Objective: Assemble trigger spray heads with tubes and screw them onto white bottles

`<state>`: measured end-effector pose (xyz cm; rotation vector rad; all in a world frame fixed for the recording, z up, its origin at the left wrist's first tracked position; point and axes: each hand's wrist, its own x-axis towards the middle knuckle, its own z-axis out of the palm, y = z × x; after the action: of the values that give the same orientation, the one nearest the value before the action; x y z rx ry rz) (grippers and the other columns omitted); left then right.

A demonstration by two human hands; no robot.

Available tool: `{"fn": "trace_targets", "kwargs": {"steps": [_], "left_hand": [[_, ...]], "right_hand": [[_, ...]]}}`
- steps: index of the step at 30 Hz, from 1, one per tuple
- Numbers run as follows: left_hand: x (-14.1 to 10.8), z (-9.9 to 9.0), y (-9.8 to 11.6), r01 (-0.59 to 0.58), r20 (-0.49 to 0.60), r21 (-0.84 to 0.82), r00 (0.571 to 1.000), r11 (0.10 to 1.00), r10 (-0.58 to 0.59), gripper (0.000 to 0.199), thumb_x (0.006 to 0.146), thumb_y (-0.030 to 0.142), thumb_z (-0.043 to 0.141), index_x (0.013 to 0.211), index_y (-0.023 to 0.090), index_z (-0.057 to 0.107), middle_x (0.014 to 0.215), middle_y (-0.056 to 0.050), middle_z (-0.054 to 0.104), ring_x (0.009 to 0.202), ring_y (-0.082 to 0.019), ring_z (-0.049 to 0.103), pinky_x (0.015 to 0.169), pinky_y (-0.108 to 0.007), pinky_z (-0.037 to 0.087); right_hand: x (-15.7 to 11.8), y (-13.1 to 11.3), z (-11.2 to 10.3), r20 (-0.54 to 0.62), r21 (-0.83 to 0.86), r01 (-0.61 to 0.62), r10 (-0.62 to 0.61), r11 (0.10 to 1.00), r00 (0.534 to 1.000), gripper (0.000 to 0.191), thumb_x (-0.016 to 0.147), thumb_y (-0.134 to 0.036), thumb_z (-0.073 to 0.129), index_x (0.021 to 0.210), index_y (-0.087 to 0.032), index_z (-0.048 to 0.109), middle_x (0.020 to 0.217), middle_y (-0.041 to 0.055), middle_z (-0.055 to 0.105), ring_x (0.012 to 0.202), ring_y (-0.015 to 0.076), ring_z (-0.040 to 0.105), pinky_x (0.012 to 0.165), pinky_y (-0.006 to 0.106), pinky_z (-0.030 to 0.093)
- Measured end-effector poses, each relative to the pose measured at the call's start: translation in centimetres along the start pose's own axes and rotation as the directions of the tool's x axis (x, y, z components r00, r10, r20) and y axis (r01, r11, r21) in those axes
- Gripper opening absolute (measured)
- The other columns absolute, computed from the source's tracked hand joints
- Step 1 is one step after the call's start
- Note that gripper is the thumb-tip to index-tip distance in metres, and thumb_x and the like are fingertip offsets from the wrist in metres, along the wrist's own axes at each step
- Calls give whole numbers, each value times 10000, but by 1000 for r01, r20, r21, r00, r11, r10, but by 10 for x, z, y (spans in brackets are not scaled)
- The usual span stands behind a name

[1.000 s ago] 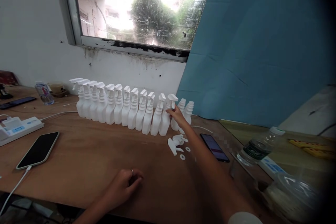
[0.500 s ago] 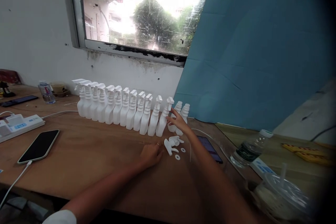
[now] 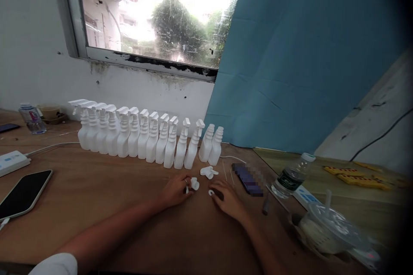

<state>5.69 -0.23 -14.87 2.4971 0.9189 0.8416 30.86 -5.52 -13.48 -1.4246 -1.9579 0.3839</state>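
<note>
My left hand is closed round a white spray head, its round collar facing right. Just right of it, my right hand has its fingertips on a small white ring. Behind the hands another white spray head lies on the table. A long row of white spray bottles with heads on stands further back. Two white bottles without heads stand at the row's right end.
A dark phone, a water bottle and a lidded cup are on the right. At the left lie a phone and a power strip with cables.
My right hand has come down from the rightmost headed bottle to a ring on the table. My left hand has picked up one of the spray heads. The view has shifted right.
</note>
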Motion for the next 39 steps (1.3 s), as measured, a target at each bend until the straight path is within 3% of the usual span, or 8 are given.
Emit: {"fn": "trace_targets", "kwargs": {"steps": [5, 7, 10, 16, 21, 28, 32, 39], "left_hand": [[-18, -21, -10, 151, -46, -208, 985, 966, -164, 139, 849, 297, 609, 866, 185, 528, 914, -17, 633, 812, -156, 595, 728, -252, 461], [-21, -27, -11, 190, -41, -271, 977, 944, -208, 181, 831, 295, 622, 942, 188, 526, 912, -15, 641, 819, -156, 594, 742, -254, 459], [-23, -32, -12, 157, -16, -303, 985, 940, -170, 259, 820, 277, 624, 1046, 192, 529, 987, -32, 656, 885, -170, 601, 801, -275, 458], [-24, -33, -15, 99, 40, -343, 995, 934, -91, 295, 822, 280, 620, 1087, 197, 521, 1017, -36, 662, 909, -174, 616, 822, -283, 470], [-24, -37, -17, 98, 70, -351, 994, 931, -79, 336, 818, 295, 629, 1118, 203, 511, 1022, -35, 650, 916, -175, 620, 835, -287, 480], [-25, -45, -16, 10, 107, -186, 994, 982, 10, 244, 862, 311, 589, 1084, 214, 564, 1058, -36, 644, 951, -192, 600, 842, -284, 460], [-25, -48, -16, -101, 131, -43, 986, 994, 105, 237, 902, 313, 538, 1119, 226, 582, 1066, -53, 636, 985, -216, 593, 852, -292, 442], [-23, -43, -21, -127, 161, 49, 980, 991, 118, 268, 908, 385, 554, 1130, 236, 575, 1028, -42, 642, 934, -206, 616, 806, -274, 452]], "right_hand": [[7, -7, 7, 39, 3, 36, -36, 999, 999, 77, 774, -198, 589, 775, -231, 659, 826, 48, 653, 866, 278, 591, 838, 451, 431], [17, -15, 10, 66, 59, 59, -63, 997, 996, 66, 794, -208, 589, 739, -226, 619, 757, 21, 628, 758, 234, 591, 747, 380, 462], [36, -34, 19, 51, 158, 115, -124, 981, 991, 104, 843, -277, 597, 754, -221, 603, 785, 17, 615, 731, 200, 582, 684, 320, 468], [50, -65, 49, -75, 279, 233, -221, 931, 972, 129, 906, -330, 563, 858, -234, 635, 907, 55, 659, 865, 223, 618, 773, 352, 496], [34, -66, 52, -15, 256, 342, -350, 904, 937, 154, 906, -236, 543, 964, -262, 683, 1105, 74, 648, 1042, 249, 600, 926, 413, 468], [29, -56, 48, -10, 206, 344, -349, 916, 937, 130, 884, -224, 579, 1002, -255, 623, 1208, 94, 591, 1120, 257, 581, 970, 415, 463], [30, -51, 52, 75, 143, 364, -376, 921, 923, 239, 880, -234, 598, 1117, -259, 609, 1219, 99, 599, 1123, 255, 586, 964, 412, 479], [31, -49, 63, 38, 127, 387, -394, 913, 918, 191, 905, -204, 582, 1086, -251, 625, 1044, 58, 688, 977, 214, 649, 871, 356, 530]]}}
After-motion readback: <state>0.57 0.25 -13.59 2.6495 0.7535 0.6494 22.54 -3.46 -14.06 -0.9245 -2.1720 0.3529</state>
